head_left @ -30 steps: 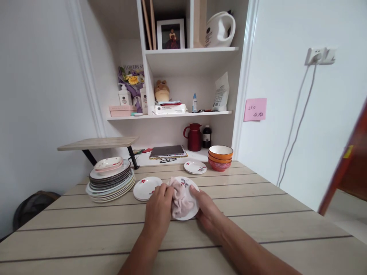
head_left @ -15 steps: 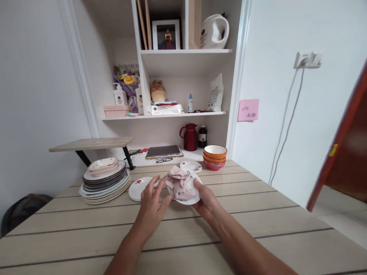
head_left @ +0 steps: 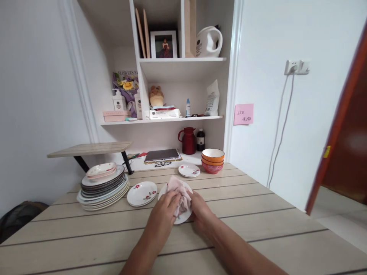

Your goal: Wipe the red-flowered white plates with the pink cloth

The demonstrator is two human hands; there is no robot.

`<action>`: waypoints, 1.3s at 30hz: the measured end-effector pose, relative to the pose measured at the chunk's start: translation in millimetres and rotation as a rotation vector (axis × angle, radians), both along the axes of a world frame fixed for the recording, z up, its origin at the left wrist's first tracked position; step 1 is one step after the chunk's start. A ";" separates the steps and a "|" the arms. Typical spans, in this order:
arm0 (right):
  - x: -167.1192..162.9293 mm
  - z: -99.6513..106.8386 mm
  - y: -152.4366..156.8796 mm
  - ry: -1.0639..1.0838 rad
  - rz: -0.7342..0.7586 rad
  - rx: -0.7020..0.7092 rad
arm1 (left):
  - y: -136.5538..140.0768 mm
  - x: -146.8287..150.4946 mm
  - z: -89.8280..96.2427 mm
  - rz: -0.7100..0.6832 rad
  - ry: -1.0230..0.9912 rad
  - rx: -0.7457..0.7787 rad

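A small white plate [head_left: 181, 219] is tilted up in front of me, gripped at its right edge by my right hand [head_left: 200, 208]. Over its face lies a crumpled pale pink cloth [head_left: 178, 188], which my left hand [head_left: 166, 208] presses against the plate with closed fingers. The cloth hides most of the plate's middle. Left of my hands, small white plates with red flowers [head_left: 142, 193] lie stacked on the table. Behind the held plate, more flowered plates [head_left: 189, 170] form another small stack.
A tall stack of plates [head_left: 104, 194] topped with oval dishes [head_left: 101, 170] stands at the left, near a small raised shelf [head_left: 90, 148]. Nested bowls [head_left: 212, 162] stand at the back right. Behind are glasses [head_left: 163, 164], a laptop [head_left: 162, 154] and a red jug [head_left: 188, 141].
My left hand has moved right and closed on the cloth, which it was beside before. The held plate has shifted slightly left and down in view.
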State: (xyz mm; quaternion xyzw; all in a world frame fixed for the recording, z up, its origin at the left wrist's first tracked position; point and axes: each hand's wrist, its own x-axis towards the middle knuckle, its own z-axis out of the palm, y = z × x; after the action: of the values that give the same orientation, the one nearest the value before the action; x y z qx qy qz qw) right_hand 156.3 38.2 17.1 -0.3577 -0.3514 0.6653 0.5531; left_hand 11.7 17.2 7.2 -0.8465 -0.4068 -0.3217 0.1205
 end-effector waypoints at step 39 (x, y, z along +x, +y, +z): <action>4.4 0.8 4.5 0.072 -0.105 -0.129 | -18.1 11.5 17.3 0.304 0.142 -0.091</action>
State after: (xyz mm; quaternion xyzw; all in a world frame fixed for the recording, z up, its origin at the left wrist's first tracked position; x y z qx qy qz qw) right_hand 160.6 42.7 17.8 -0.3864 -0.2687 0.6691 0.5752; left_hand 23.2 -0.9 24.4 -0.8005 -0.5344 -0.2204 0.1580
